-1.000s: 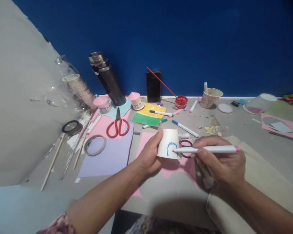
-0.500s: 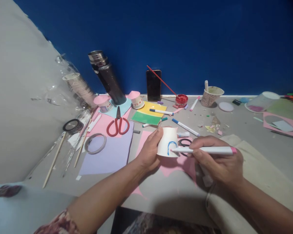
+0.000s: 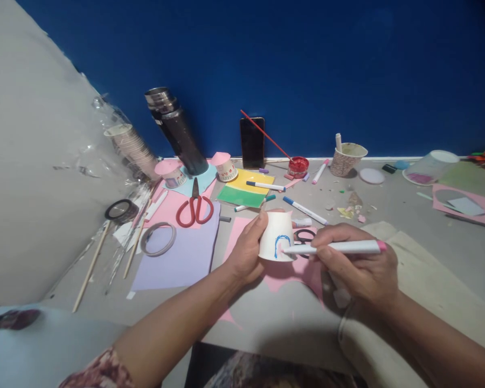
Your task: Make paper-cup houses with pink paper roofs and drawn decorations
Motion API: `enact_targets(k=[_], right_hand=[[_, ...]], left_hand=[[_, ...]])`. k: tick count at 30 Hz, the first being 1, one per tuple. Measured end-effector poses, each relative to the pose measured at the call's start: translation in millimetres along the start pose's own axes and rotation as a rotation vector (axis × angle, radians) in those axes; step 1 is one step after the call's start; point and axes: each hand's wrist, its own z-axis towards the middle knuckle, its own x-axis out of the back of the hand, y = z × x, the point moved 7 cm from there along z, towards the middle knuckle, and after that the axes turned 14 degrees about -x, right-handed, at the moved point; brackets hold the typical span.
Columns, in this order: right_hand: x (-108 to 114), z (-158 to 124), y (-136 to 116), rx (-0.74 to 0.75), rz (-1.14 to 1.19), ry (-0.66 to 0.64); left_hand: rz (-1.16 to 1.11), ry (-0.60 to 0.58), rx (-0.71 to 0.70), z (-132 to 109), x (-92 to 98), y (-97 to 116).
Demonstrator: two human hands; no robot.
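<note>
My left hand (image 3: 248, 248) is wrapped round a white paper cup (image 3: 272, 229), which is held upside down over the table. A blue arch is drawn on the cup's side, with some faint pink inside it. In my right hand (image 3: 358, 261) is a white felt-tip pen with a pink end (image 3: 341, 247), its tip touching the cup within the arch. Black-handled scissors (image 3: 306, 235) lie partly hidden behind the cup and pen. Under my hands is cut pink paper (image 3: 234, 237).
Red-handled scissors (image 3: 194, 210) and a tape roll (image 3: 158, 240) lie left, by purple paper (image 3: 178, 269). Behind stand a dark flask (image 3: 181, 137), two small cups with pink cone tops (image 3: 225, 168), a phone (image 3: 252, 143) and a red paint pot (image 3: 298, 167). A cloth (image 3: 420, 285) lies right.
The pen tip has shifted slightly within the blue arch, and more pink shows there. The cup is still in my left hand. The whole view has shifted slightly.
</note>
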Motion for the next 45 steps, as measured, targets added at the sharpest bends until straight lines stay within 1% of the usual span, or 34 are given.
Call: enact_targets(k=[2,5,10,13,14,17,18,22,26,27,30,31,35,40,42,45], right_hand=[[0.0,-0.3,0.4,0.001,0.006,-0.007],[4.1,-1.1,0.9,0.007,0.007,0.057],[1.7,-0.8,-2.2,0.039,0.014,0.014],[6.2,-0.1,-3.3,0.042,0.011,0.062],[6.6,0.2,-3.4,0.038,0.010,0.060],[3.0,0.6,-3.4,0.024,0.008,-0.007],[2.8,0.7,-3.4,0.019,0.012,-0.011],[6.2,1.3,-1.9,-0.013,0.037,0.044],[-1.1,0.8,0.2,-0.042,0.029,-0.050],[-1.0,0.6,0.0,-0.038,0.024,-0.044],[4.4,0.1,-2.7,-0.004,0.024,0.040],[4.9,0.0,-3.5,0.004,0.029,0.045],[0.3,0.3,-4.1,0.003,0.033,-0.032],[4.7,-0.1,-3.1,-0.019,0.045,0.051],[3.8,-0.4,-2.5,-0.032,0.047,0.033],[0.0,-1.1,-2.1,-0.038,0.042,-0.039]], left_hand=[[-0.002,-0.017,-0.015,-0.2,-0.8,0.2],[0.014,-0.030,-0.040,-0.9,-1.6,1.5],[0.034,-0.049,-0.061,-2.0,-3.1,2.8],[0.031,-0.064,-0.068,-1.9,-3.7,3.0],[0.028,-0.066,-0.067,-1.8,-3.6,2.9],[-0.002,-0.067,-0.037,-1.6,-3.7,1.5],[-0.014,-0.064,-0.020,-1.8,-3.9,0.9],[-0.041,-0.024,0.022,-2.5,-4.5,0.9],[-0.050,0.021,0.036,-3.6,-4.3,1.2],[-0.051,0.027,0.033,-3.8,-4.2,1.3],[-0.049,0.033,0.014,-4.1,-4.4,2.0],[-0.048,0.035,0.010,-4.1,-4.5,2.2],[-0.057,0.050,0.022,-4.0,-4.4,1.4],[-0.076,0.051,0.005,-3.9,-5.5,2.5],[-0.081,0.052,-0.002,-4.1,-5.4,2.9],[-0.083,0.038,0.000,-4.2,-5.6,2.9]])
